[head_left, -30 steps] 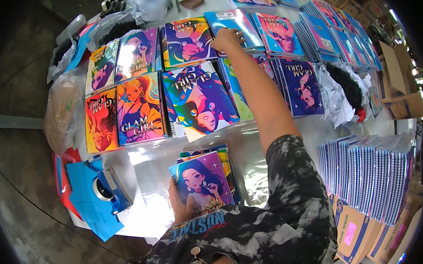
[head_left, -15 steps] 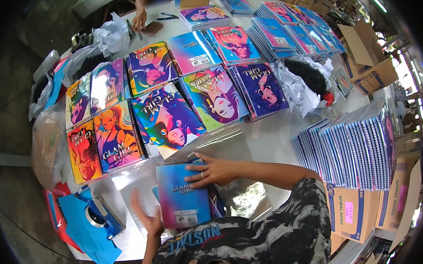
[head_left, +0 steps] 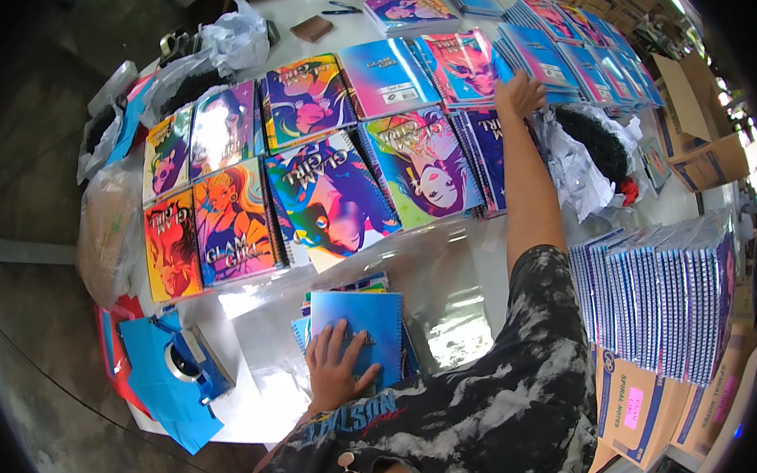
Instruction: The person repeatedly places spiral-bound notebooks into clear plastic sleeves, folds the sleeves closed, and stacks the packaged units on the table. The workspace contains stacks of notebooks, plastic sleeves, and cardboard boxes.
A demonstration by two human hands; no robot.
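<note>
Near the table's front edge, my left hand (head_left: 335,363) rests with fingers spread on a blue-and-pink spiral notebook (head_left: 370,313), which tops a small, uneven pile of notebooks. My right arm stretches far forward. At its end, my right hand (head_left: 521,96) has its fingers curled at the right edge of a pink-and-teal spiral notebook (head_left: 460,68), whose blue corner looks lifted; the fingertips are partly hidden. Below that hand is a dark purple notebook (head_left: 489,144), partly covered by my forearm. Other illustrated notebooks (head_left: 333,196) lie in two rows to the left.
Stacked wrapped notebooks (head_left: 658,294) stand on cartons (head_left: 635,413) at right. Crumpled white wrapping with black material (head_left: 592,153) lies beside my right forearm. A blue tape dispenser (head_left: 192,364) sits at front left. More notebook stacks (head_left: 542,61) and an open carton (head_left: 701,125) are farther back.
My right hand has left the near pile and reached forward to the pink-and-teal notebook. My left hand has come down onto the pile's top notebook. The other person's hand at the back is gone.
</note>
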